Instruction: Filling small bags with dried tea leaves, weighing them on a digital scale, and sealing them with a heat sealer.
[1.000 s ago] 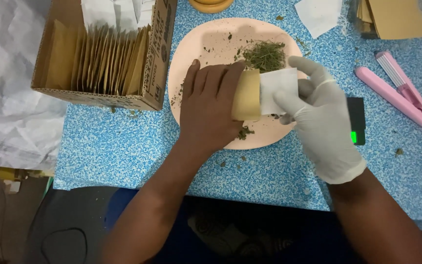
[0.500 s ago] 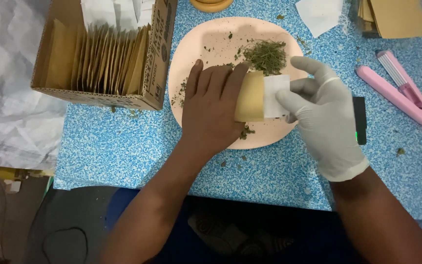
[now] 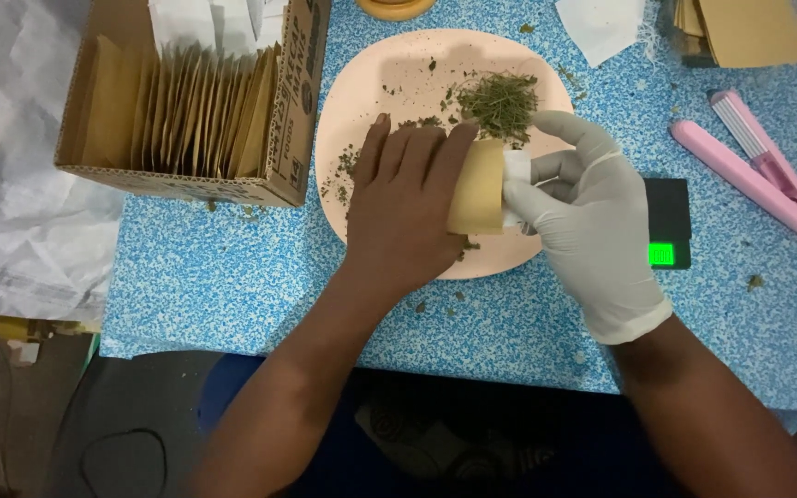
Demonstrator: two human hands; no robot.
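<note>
The left hand (image 3: 408, 207) lies flat over a small brown paper pouch (image 3: 478, 187), fingers spread and pinning it rather than clenched; the gloved right hand (image 3: 592, 235) pinches a white packet (image 3: 516, 171) between thumb and fingers at the pouch's open end, most of it already inside, only a narrow white edge showing just right of the left fingertips. Pouch and packet sit above the pink plate (image 3: 371, 83), which lies under both hands; a heap of dried green herb (image 3: 502, 100) rests on the plate just beyond the grip, away from the person, with loose crumbs around it.

By the look of it the packet is nearly seated in the pouch; the mouth looks open, unsealed; a pink sealing iron (image 3: 751, 166) lies untouched well to the right of the gloved hand, and a small black scale (image 3: 668, 221) shows just behind its wrist; the cardboard box (image 3: 186, 101) of standing brown pouches is well to the left of the bare hand.

Against the picture a second ago, far less white shows beyond the pouch; the gloved fingers have closed in toward its mouth; the left hand has barely shifted.
</note>
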